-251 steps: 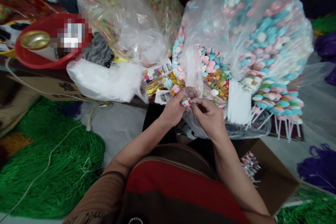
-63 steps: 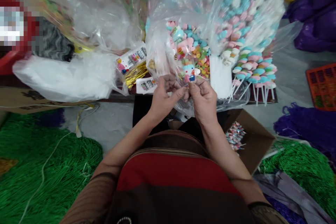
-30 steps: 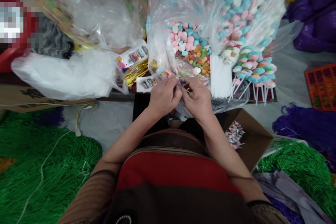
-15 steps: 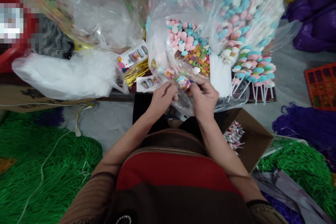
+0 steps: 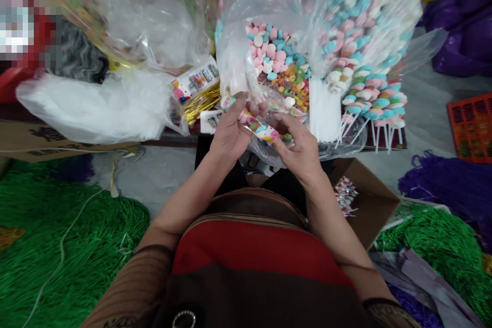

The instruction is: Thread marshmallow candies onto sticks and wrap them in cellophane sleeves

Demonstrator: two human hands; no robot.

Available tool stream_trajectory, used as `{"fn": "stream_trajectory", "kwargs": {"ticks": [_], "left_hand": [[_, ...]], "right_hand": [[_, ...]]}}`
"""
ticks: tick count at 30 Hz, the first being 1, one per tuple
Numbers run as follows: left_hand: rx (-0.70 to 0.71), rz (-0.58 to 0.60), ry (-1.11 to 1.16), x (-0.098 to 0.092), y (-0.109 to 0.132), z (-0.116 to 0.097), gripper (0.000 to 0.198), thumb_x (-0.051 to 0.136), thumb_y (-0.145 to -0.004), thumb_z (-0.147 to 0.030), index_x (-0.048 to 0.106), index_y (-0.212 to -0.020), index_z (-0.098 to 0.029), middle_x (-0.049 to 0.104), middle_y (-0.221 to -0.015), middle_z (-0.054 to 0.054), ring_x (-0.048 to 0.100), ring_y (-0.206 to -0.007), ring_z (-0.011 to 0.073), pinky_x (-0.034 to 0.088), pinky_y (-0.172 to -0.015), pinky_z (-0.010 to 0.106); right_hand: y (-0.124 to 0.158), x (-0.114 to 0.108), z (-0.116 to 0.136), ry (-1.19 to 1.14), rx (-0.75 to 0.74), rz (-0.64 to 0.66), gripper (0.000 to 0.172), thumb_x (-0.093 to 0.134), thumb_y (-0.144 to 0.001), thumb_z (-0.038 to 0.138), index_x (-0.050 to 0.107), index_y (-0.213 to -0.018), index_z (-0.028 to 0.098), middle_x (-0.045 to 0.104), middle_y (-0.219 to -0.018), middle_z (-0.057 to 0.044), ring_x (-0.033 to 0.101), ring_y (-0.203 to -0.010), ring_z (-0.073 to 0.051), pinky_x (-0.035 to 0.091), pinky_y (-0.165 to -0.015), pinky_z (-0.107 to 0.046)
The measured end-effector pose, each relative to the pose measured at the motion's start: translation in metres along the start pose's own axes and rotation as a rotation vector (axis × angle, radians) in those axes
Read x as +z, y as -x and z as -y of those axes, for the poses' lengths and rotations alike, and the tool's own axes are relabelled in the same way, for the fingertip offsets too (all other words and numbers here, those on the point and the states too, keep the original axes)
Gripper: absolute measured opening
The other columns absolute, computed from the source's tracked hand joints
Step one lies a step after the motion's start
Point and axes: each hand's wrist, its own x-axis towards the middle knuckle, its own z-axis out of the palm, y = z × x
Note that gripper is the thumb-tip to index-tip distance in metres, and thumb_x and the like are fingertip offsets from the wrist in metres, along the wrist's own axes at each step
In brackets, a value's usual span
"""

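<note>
A candy skewer in a clear printed wrapper (image 5: 265,133) slants between my hands above the table's near edge. My left hand (image 5: 231,133) is closed around its left end, thumb and fingers on the plastic. At its right end my right hand (image 5: 302,147) has thumb and fingers against the wrapper. Beyond my hands lie pink, blue and white candies (image 5: 269,56) and gummy rings (image 5: 295,84) in an opened plastic bag. Gold twist ties (image 5: 202,105) and printed wrappers (image 5: 203,78) are left of my left hand.
White sticks (image 5: 325,110) and several finished candy skewers (image 5: 372,95) lie to the right. A cardboard box (image 5: 369,205) below holds wrapped pieces. A white plastic bag (image 5: 100,110) is at left. Green stringy bundles (image 5: 88,246) and an orange crate (image 5: 471,125) sit on the floor.
My left hand has moved up and left and turned, its fingers now spread along the wrapper. The right hand has lowered slightly, and more of the wrapped skewer shows between them.
</note>
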Motion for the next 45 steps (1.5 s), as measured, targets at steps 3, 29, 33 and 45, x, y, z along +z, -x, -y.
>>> {"fn": "stream_trajectory", "kwargs": {"ticks": [3,29,33,45], "left_hand": [[-0.013,0.021,-0.028,0.002,0.000,0.008,0.047,0.039,-0.102,-0.063,0.062,-0.095,-0.023,0.066,-0.082,0.006,0.072,-0.097,0.0231,0.060,-0.080,0.043],[-0.144,-0.153,0.119,-0.009,-0.021,0.019,0.025,0.049,-0.102,-0.043,0.060,-0.118,-0.028,0.061,-0.071,-0.002,0.068,-0.073,0.0141,0.058,-0.075,0.034],[-0.188,-0.152,0.135,0.000,-0.018,0.019,0.024,0.047,-0.102,-0.035,0.057,-0.124,-0.031,0.060,-0.070,-0.003,0.067,-0.070,0.0137,0.058,-0.075,0.033],[-0.223,-0.007,0.166,0.012,-0.003,0.022,0.020,0.048,-0.102,-0.037,0.055,-0.120,-0.031,0.052,-0.068,-0.006,0.052,-0.051,0.0094,0.058,-0.078,0.039]], "right_hand": [[-0.001,-0.001,-0.003,0.019,-0.064,0.090,0.030,0.065,-0.089,0.032,0.073,-0.118,0.028,0.079,-0.117,-0.007,0.074,-0.108,-0.025,0.060,-0.099,-0.044],[0.013,0.006,0.006,-0.504,0.295,0.281,0.049,0.082,-0.078,0.055,0.073,-0.116,0.026,0.078,-0.111,-0.005,0.075,-0.096,-0.018,0.063,-0.090,-0.035],[0.021,0.010,0.012,-0.737,0.466,0.357,0.058,0.083,-0.079,0.054,0.065,-0.129,0.029,0.077,-0.093,0.001,0.076,-0.079,-0.016,0.066,-0.072,-0.032],[0.041,0.039,0.013,-0.825,0.583,0.126,0.068,0.085,-0.075,0.053,0.058,-0.135,0.035,0.071,-0.082,0.003,0.066,-0.063,-0.016,0.067,-0.061,-0.035]]}}
